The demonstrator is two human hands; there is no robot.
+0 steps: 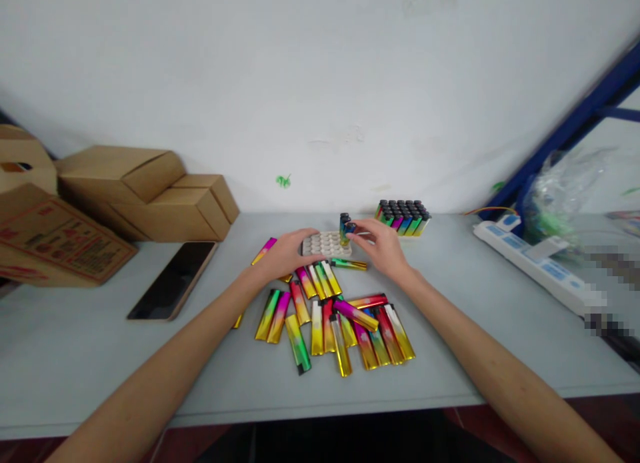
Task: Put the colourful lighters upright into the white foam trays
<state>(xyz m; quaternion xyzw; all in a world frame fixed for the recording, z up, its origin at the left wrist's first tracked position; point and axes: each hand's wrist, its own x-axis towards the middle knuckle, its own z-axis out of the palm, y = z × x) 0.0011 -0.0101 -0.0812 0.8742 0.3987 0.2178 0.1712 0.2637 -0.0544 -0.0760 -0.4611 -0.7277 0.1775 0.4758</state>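
Where the table [500, 356] meets its near edge, a bare grey strip runs the full width, and wide clear surface lies left of the lighters [333, 319] and right of them up to the strip [537, 266]. The back edge butts a white wall. Boxes [145, 193] of brown card crowd the far left corner, with a dark glossy phone [175, 279] flat beside them. A full tray [404, 217] of black-capped lighters stands at the wall, just right of the right hand [383, 248]. A crumpled clear bag [565, 196] sits far right under a blue frame. The left hand [283, 255] rests, fingers curled, on the pale holed holder [325, 243], gripping its left side. The right hand pinches one lighter [345, 228] upright at the holder's right corner. The loose lighters are slim, metallic, rainbow-tinted bars, scattered overlapping between the forearms.
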